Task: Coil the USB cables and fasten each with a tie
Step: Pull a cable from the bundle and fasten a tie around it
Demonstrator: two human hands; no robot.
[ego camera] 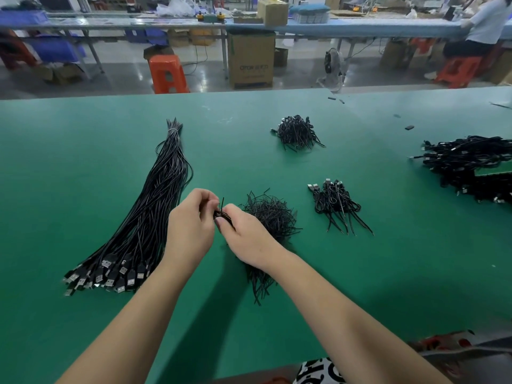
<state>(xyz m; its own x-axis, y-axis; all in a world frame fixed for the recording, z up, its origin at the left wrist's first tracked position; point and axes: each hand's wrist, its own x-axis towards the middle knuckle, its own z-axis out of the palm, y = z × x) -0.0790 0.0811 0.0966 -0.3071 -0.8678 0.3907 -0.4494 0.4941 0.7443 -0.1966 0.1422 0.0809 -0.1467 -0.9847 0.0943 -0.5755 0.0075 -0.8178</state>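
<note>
My left hand (191,225) and my right hand (246,236) meet above the green table (83,167), both pinching a small coiled black USB cable (219,214) with a thin tie end sticking up from it. Most of the coil is hidden by my fingers. A long bundle of straight USB cables (146,217) lies to the left, plugs toward me. A loose heap of black ties (271,214) sits just right of my hands. A small pile of coiled, tied cables (335,200) lies further right.
Another heap of coiled cables (299,131) lies at the far middle, and a large mound of cables (471,164) at the right edge. Small black bits (409,127) lie near the far edge. Beyond stand an orange stool (167,73), cartons and a seated person (482,26).
</note>
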